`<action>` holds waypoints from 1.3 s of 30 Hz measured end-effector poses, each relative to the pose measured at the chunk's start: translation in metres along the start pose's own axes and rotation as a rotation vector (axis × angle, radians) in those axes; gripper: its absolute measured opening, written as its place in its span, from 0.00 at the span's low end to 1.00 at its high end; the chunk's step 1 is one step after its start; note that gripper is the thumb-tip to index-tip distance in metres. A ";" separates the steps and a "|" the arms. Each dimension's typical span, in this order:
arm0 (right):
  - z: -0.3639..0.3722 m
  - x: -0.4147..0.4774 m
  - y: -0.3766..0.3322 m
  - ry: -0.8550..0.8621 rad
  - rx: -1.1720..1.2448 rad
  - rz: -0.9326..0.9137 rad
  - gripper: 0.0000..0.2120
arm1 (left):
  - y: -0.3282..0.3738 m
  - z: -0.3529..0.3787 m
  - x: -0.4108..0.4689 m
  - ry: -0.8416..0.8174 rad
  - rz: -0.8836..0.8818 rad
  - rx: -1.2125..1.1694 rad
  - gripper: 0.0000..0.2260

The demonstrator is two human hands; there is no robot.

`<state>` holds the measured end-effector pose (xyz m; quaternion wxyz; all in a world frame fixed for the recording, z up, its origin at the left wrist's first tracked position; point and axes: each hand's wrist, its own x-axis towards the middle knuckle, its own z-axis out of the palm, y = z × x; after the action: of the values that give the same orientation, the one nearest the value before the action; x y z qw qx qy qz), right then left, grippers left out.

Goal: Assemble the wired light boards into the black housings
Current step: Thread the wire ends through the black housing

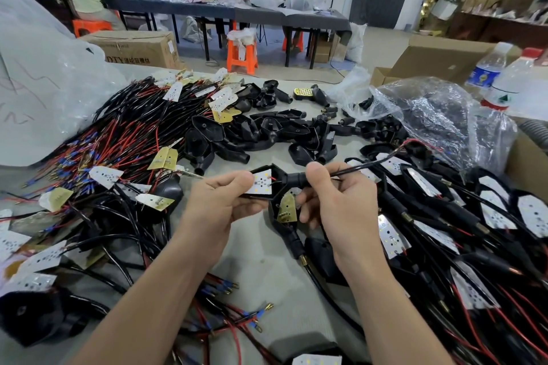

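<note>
sitting in the wide mouth of the housing (283, 179), the white board (262, 184) faces up toward the camera, with a short red lead showing at its narrow end, where the shell necks into a stem. the housing's long axis runs nearly level, mouth to the left and stem to the right, and the cable (364, 163) leaves the stem up and to the right. the piece is held in the air above the bench (267, 261), between the two hands. the left hand (219, 201) grips the mouth end, its fingers (237, 181) curled round the shell and the thumb lying on the board's left edge, so this hand is the nearer to the board. the right hand (335, 195) pinches the stem and the start of the cable between thumb and forefinger. by my reading the coming move turns on that line: the right hand would draw the cable along the axis while the left thumb presses the board flat. whether the board is fully home i cannot tell. just below, against the right hand's lower fingers, hangs a second housing (286, 228) with a yellow board (287, 207), stem pointing down. wired boards (118, 133) are heaped to the left, empty housings (267, 127) lie beyond, and done pieces (474, 216) are piled to the right.
</note>
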<state>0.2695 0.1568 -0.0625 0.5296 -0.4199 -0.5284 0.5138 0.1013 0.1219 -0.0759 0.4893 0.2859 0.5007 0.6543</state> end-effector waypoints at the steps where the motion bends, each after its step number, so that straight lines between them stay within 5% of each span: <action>1: -0.001 0.001 -0.007 0.015 -0.164 0.004 0.18 | 0.000 0.001 0.000 0.020 -0.006 -0.019 0.07; 4: -0.010 0.004 -0.033 0.018 -0.683 0.046 0.27 | -0.001 0.002 -0.001 0.072 0.016 0.000 0.11; 7: -0.012 -0.005 -0.054 0.080 -0.863 -0.274 0.19 | -0.002 0.002 -0.002 0.066 0.052 0.092 0.14; 10: -0.001 -0.022 -0.070 -0.096 -1.173 -0.575 0.06 | 0.000 0.003 -0.003 -0.037 0.025 0.048 0.12; 12: -0.001 -0.025 -0.073 -0.221 -1.404 -0.517 0.09 | 0.001 0.003 -0.004 -0.103 -0.017 -0.042 0.09; 17: -0.017 -0.027 -0.085 -0.076 -1.623 -0.565 0.06 | 0.000 0.007 -0.007 -0.203 -0.093 -0.135 0.18; 20: -0.049 -0.016 -0.082 0.152 -1.588 -0.421 0.05 | -0.002 0.011 -0.010 -0.189 -0.070 0.004 0.19; 24: -0.092 -0.005 -0.058 0.281 -1.419 -0.108 0.09 | -0.009 0.012 -0.011 -0.031 0.026 0.200 0.03; 29: -0.091 -0.019 -0.035 0.337 -1.246 -0.292 0.21 | -0.019 0.011 -0.011 0.038 0.205 0.564 0.11; 34: -0.047 -0.026 -0.018 0.187 -1.237 -0.476 0.16 | -0.021 0.002 -0.005 0.152 0.272 0.869 0.02; 39: -0.003 -0.019 0.007 -0.108 -1.131 -0.470 0.11 | -0.004 -0.034 0.008 0.439 0.402 1.419 0.14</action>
<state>0.2735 0.1388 -0.0722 0.2965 -0.4815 -0.8236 0.0440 0.0700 0.1168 -0.0918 -0.0503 0.4806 0.8245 0.2943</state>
